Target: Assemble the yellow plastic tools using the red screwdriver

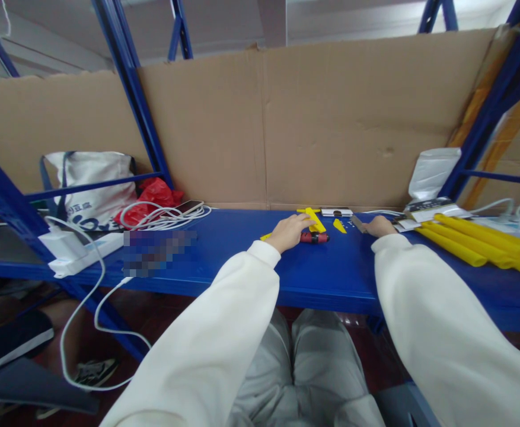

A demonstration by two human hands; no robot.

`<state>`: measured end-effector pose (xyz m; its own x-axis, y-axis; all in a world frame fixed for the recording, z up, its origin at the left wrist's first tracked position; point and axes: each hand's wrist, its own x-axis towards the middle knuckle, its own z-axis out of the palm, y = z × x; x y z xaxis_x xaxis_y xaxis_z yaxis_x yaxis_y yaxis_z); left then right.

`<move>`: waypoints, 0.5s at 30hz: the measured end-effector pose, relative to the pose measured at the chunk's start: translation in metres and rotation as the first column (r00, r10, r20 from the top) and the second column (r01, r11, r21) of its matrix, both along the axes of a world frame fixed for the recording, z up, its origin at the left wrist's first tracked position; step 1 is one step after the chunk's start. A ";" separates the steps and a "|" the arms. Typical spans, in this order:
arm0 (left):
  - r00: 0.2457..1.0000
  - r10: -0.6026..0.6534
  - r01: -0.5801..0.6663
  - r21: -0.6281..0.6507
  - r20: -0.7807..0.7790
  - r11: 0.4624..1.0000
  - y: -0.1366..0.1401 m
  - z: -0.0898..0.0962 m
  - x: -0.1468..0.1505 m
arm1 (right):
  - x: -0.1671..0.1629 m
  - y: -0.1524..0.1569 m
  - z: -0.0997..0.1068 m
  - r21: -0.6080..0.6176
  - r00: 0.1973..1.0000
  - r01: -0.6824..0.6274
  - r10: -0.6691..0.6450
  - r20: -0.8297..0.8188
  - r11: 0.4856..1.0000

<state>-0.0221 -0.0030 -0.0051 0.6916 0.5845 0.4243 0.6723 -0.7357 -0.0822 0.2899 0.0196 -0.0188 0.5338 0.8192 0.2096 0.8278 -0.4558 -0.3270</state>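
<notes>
My left hand (pixel 289 231) has its fingers closed at a short yellow strip-like piece (pixel 315 220) standing at a slant on the blue tabletop. Just in front of that hand lies a red and black cylindrical tool (pixel 314 238). My right hand (pixel 379 226) is closed on a flat grey blade-like tool (pixel 358 224), whose tip points toward the left hand. Between the hands rest a pointed yellow scrap (pixel 340 226) and several tiny white bits. Behind them is a small white and dark object (pixel 336 212). My fingers partly hide what they hold.
Several long yellow tubes (pixel 477 246) lie at the right, by white packaging (pixel 433 172). On the left are a power strip (pixel 86 255), coiled white cable (pixel 166 219), a red bag (pixel 157 196) and a cloth bag (pixel 95 184). Cardboard (pixel 331 118) stands behind, between blue posts.
</notes>
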 end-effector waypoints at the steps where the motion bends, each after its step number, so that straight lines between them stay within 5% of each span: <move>1: 1.000 -0.001 0.001 0.003 -0.003 1.000 0.000 0.000 0.000 | 0.001 0.000 -0.001 -0.002 1.000 -0.004 0.004 0.008 1.000; 15: 0.999 -0.034 0.034 0.028 0.012 0.999 0.006 -0.005 0.000 | 0.005 0.001 -0.004 -0.022 0.997 -0.043 0.045 0.059 0.999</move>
<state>-0.0222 0.0031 -0.0099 0.7054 0.5488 0.4486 0.6482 -0.7555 -0.0950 0.2944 0.0205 -0.0229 0.4842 0.8462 0.2223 0.8650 -0.4248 -0.2672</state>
